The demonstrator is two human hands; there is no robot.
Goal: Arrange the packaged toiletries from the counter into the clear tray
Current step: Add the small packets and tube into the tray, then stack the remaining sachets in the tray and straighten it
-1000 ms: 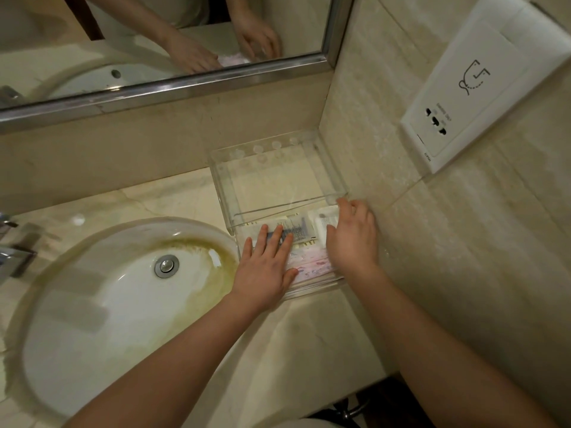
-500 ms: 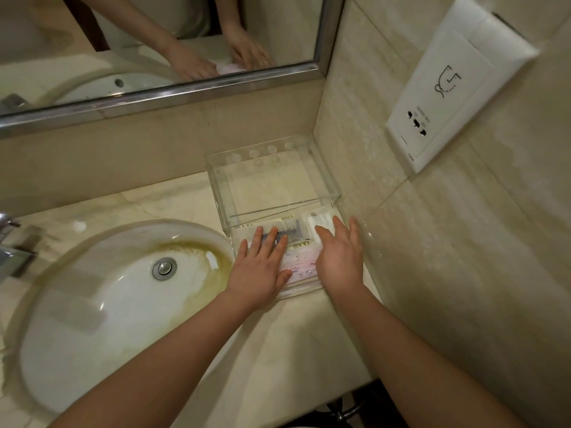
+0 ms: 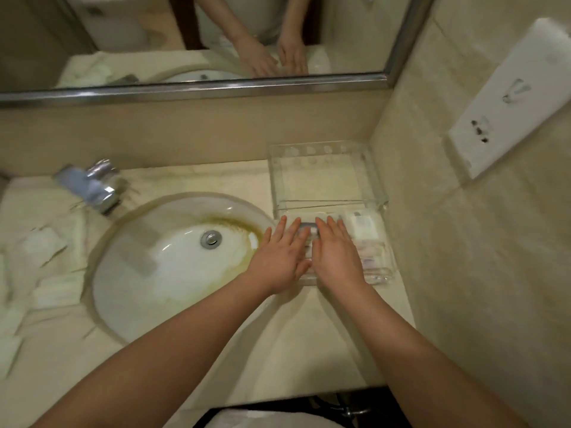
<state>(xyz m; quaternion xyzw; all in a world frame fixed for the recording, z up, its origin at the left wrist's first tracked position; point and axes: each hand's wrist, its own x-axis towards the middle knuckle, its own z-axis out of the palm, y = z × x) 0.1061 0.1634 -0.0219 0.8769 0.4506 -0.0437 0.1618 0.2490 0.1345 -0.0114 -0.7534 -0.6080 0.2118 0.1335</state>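
A clear tray [image 3: 375, 180] sits in the counter's right corner, split by a divider into a bare far section and a near section. Packaged toiletries [image 3: 366, 231], white and pink flat packets, lie in the near section. My left hand [image 3: 279, 257] rests flat, fingers spread, on the tray's left part. My right hand [image 3: 336, 256] lies flat beside it over the middle packets. Both palms press down and hide what lies beneath them. Neither hand grips anything.
An oval sink [image 3: 173, 261] with a yellow stain fills the counter's middle, with a chrome faucet [image 3: 95, 188] behind it. More white packets [image 3: 46, 273] lie on the counter at far left. A mirror [image 3: 197, 41] spans the back wall; a socket plate [image 3: 509, 97] is on the right wall.
My right hand slid left from the tray's right side until it sits next to my left hand. The camera view pulled back and turned left, bringing the faucet and left packets into view.
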